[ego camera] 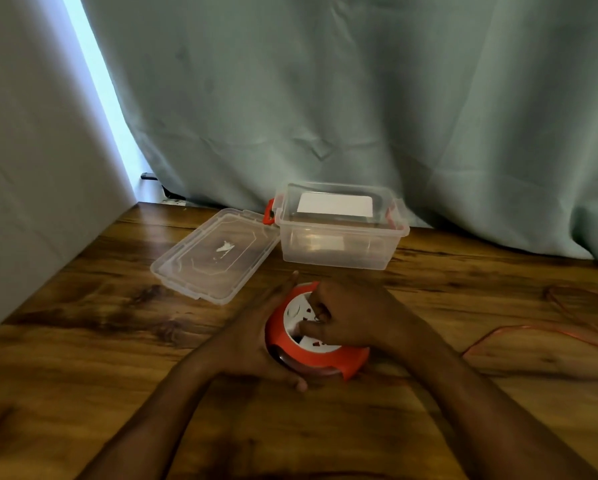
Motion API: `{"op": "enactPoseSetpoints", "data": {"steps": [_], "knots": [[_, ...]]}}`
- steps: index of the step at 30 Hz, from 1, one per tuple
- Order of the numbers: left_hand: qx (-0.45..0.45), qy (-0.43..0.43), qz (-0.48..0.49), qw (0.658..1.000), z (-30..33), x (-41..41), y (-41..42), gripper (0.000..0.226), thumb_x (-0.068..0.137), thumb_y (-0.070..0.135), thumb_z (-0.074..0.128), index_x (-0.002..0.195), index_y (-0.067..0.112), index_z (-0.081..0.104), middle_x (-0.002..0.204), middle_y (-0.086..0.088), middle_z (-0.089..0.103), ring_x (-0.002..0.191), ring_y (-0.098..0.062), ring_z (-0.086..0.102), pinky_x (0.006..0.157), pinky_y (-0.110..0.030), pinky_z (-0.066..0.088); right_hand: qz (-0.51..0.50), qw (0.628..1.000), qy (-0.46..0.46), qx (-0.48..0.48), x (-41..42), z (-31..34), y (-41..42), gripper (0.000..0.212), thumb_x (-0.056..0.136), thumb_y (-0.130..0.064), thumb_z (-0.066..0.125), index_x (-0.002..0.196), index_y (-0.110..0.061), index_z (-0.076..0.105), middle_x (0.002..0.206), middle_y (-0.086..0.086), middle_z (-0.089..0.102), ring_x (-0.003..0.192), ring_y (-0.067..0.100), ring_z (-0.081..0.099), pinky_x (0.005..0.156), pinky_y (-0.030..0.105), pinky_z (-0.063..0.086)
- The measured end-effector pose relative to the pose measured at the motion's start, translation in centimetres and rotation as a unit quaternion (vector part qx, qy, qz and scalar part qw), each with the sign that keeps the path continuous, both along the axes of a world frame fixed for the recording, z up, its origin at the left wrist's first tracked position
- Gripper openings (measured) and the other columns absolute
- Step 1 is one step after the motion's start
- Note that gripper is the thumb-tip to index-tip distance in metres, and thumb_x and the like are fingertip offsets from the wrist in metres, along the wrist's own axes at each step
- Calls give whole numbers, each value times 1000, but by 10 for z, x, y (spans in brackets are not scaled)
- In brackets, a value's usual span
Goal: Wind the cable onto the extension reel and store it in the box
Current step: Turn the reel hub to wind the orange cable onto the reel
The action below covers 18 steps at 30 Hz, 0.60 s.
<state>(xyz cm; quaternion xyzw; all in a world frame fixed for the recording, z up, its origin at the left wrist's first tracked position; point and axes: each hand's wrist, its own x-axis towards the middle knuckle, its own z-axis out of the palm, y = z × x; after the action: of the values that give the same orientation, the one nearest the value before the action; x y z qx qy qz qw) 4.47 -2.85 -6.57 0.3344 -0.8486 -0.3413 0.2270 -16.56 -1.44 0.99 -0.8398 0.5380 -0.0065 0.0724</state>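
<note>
Down near the front middle of the wooden worktop (83, 358) lies the extension reel (316, 355), an orange round housing with a white socket face turned upward. The left hand (256, 344) cups its left side, fingers stretched along the rim and the thumb hooked round the near edge, so it holds the reel steady. The right hand (346, 317) rests on top of the white face with its fingers curled down onto the centre, gripping there; what exactly they pinch is hidden under the knuckles. An orange cable (498, 336) trails in loose loops over the worktop to the right of the reel, running off the right edge of view. Beyond the reel, near the back edge, stands the clear plastic box (339, 251), open, with orange latches at its ends. Its clear lid (214, 254) lies flat just beside it on the left. A pale green curtain (360, 98) hangs behind.
</note>
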Motion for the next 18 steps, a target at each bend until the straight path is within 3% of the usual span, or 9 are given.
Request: {"op": "enactPoseSetpoints", "data": {"steps": [3, 5, 7, 10, 14, 18], "knots": [[8, 5, -9, 1000, 3, 2, -3, 133, 52, 44, 98, 155, 40, 14, 151, 34, 33, 139, 7, 38, 113, -19, 37, 15, 999, -37, 3, -12, 8, -5, 21, 89, -48, 75, 96, -31, 66, 112, -7, 74, 94, 9, 71, 73, 20, 57], [2, -1, -7, 1000, 5, 4, -2, 127, 52, 40, 99, 151, 44, 19, 146, 41, 36, 135, 11, 39, 109, -11, 36, 41, 997, -50, 30, -23, 16, -7, 31, 86, -35, 81, 113, -33, 68, 120, -12, 68, 100, 5, 65, 73, 17, 53], [4, -7, -4, 1000, 6, 4, -1, 125, 52, 41, 99, 151, 44, 22, 146, 36, 39, 135, 10, 41, 111, -15, 38, 47, 995, -50, 66, -29, 20, -8, 45, 83, -28, 84, 122, -37, 65, 132, -14, 61, 104, 5, 59, 73, 17, 54], [12, -7, 4, 1000, 7, 5, 1, 128, 52, 42, 99, 154, 41, 22, 149, 28, 42, 136, 7, 42, 113, -21, 40, 44, 996, -36, 67, -29, 15, -9, 56, 81, -30, 86, 129, -42, 60, 142, -10, 57, 114, 13, 60, 81, 26, 59], [0, -6, 11, 1000, 6, 8, 6, 127, 50, 39, 100, 150, 49, 20, 144, 36, 43, 133, 10, 43, 107, -10, 38, 40, 997, -30, 54, -29, 10, -11, 57, 81, -35, 86, 131, -43, 59, 145, -7, 55, 118, 16, 59, 73, 19, 50], [-2, -6, 17, 1000, 8, 7, 8, 129, 50, 38, 100, 150, 49, 19, 145, 38, 41, 134, 11, 42, 105, -8, 37, 48, 996, -51, 47, -31, 7, -14, 55, 79, -35, 87, 127, -39, 61, 142, -6, 57, 115, 16, 61, 71, 16, 50]]}}
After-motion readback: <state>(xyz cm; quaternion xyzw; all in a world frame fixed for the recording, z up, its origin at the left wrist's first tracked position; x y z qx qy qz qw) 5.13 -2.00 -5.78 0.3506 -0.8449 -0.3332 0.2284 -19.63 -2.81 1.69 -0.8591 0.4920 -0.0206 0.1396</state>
